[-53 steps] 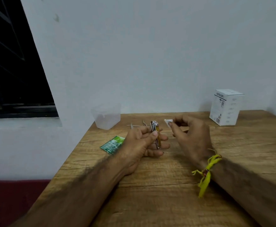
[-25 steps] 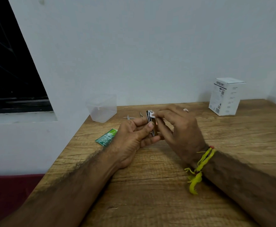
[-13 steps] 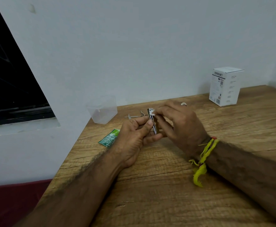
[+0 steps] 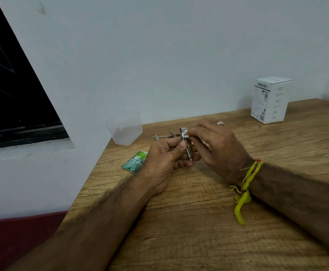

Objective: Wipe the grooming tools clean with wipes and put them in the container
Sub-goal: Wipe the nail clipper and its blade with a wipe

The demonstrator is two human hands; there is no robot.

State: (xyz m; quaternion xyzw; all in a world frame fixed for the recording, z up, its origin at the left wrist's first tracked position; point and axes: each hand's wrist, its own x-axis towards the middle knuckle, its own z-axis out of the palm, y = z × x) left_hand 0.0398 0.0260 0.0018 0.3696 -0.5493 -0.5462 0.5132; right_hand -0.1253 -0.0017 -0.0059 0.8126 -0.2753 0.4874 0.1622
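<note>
Nail clipper mostly covered by both hands, only its top end and one edge show. Wipe just a white scrap under right fingertips. Far metal tools partly behind hands, type unclear. White box small print unreadable. Forearms cut off at near edge.

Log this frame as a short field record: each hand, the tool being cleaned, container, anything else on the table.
left hand: grips the nail clipper
right hand: pinches a small white wipe against the clipper's upper end
container: clear plastic, upright at the table's far left corner, looks empty
other tools: thin metal tools lying behind the hands, types unclear
sachet: green sachet flat beside the left hand
box: white box far right, by the wall
table: wooden table
</note>
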